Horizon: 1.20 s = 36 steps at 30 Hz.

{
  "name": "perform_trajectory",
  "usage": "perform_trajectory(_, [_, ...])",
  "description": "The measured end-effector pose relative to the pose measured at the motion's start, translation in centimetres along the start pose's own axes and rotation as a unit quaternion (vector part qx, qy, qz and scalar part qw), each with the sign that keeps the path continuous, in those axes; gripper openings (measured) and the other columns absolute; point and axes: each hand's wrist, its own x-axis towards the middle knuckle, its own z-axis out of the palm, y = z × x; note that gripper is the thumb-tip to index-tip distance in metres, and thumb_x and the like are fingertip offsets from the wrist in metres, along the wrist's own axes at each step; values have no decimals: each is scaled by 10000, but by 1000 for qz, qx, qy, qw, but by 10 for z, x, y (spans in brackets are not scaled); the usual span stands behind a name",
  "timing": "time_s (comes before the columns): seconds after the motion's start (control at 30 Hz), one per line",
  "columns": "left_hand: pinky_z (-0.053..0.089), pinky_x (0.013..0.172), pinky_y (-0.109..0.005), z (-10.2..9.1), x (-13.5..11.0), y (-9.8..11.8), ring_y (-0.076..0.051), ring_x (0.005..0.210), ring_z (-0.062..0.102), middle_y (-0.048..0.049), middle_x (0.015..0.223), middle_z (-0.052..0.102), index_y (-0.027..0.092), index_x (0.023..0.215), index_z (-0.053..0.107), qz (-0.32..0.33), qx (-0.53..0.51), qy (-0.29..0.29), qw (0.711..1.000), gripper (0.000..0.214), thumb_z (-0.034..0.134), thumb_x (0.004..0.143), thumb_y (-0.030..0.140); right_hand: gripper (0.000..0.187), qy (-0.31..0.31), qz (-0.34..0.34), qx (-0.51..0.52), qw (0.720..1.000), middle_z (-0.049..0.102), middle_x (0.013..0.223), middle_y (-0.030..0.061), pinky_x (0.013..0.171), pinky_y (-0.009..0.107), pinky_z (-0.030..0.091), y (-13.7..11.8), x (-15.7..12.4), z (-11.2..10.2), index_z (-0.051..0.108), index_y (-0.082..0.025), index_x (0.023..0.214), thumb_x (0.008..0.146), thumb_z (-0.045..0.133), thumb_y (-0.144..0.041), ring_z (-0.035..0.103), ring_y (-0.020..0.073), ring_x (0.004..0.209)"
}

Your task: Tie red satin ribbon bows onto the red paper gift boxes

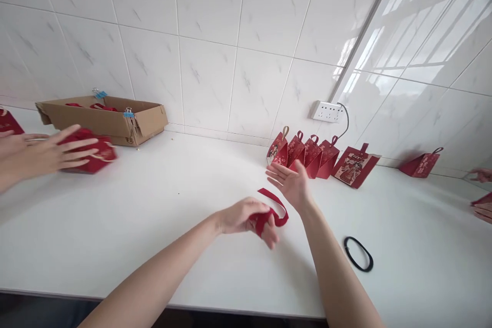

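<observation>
My left hand (246,218) is closed on a folded red paper gift box (269,212) with a looped red ribbon handle, just above the white table (154,225). My right hand (290,182) hovers open right behind it, palm turned up and fingers spread, holding nothing. A row of finished red gift boxes (303,151) with loop handles stands against the tiled wall beyond my right hand. One larger red box (355,164) stands at the right end of that row.
A co-worker's hands (42,154) at the far left press on a red box (94,154). Behind them sits an open cardboard carton (103,118) with blue binder clips. A black hair band (358,253) lies on the table at right. A wall socket (326,111) has a cable.
</observation>
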Motion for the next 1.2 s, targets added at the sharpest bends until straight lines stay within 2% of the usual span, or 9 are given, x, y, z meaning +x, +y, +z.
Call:
perform_trajectory(0.13, [496,693,-313,-19,-4,17,-148,559,638,-58,665,695,133,676,610,141,-126,198,962,257,466,835,274,470,-189,50,-147,970,639,714,63,618,296,488,10,-15,27,647,-163,820,808,432,-581,604,161,643])
perform_trajectory(0.3, [499,851,-286,-43,-6,27,-138,801,677,-78,982,701,137,845,606,276,-213,441,827,188,426,855,189,335,-187,67,-360,912,556,580,-1,469,222,349,23,-16,29,651,-149,688,816,493,-415,443,74,454])
perform_trajectory(0.37, [498,876,-312,-52,-7,26,-172,890,673,-122,1057,678,113,900,598,302,-197,480,800,208,409,867,191,279,-201,83,-395,892,502,525,-22,477,223,331,22,-15,26,658,-147,648,792,523,-345,414,68,450])
perform_trajectory(0.47, [501,877,-340,-62,-10,26,-205,926,668,-170,1064,667,84,917,598,348,-141,514,771,231,421,873,225,261,-230,107,-362,897,401,487,-57,456,223,294,15,-16,24,673,-153,702,788,530,-354,349,57,426])
perform_trajectory(0.6, [500,877,-356,-76,-14,28,-220,946,662,-193,1110,641,81,930,591,384,-86,574,718,190,457,835,177,272,-242,108,-323,908,487,558,-32,494,229,367,4,-17,20,654,-155,709,758,577,-411,430,68,472])
perform_trajectory(0.73, [468,916,-337,-93,-23,31,-201,982,648,-182,1204,589,104,1023,539,397,-54,653,643,253,385,823,102,287,-150,92,-387,905,624,717,46,650,281,480,10,-11,10,657,-151,716,740,587,-429,592,146,669])
perform_trajectory(0.87, [403,980,-307,-105,-35,34,-169,1015,629,-160,1220,580,122,1069,503,403,-21,707,581,300,293,854,129,374,3,25,-428,904,567,1130,109,792,339,478,29,7,19,587,-183,1009,761,538,-459,566,225,1011])
perform_trajectory(1.0, [413,963,-326,-109,-38,33,-181,998,633,-165,1144,619,113,1028,508,389,4,718,577,290,284,846,139,589,67,-24,-457,887,406,1294,153,856,370,458,42,39,55,440,-196,1196,694,604,-456,497,266,1133])
perform_trajectory(1.2, [419,955,-337,-107,-27,22,-206,1087,585,-143,1199,590,135,1103,484,331,25,701,631,306,313,857,198,918,127,-39,-502,855,256,1359,253,970,500,333,46,94,104,216,-138,1326,588,684,-418,325,383,1265])
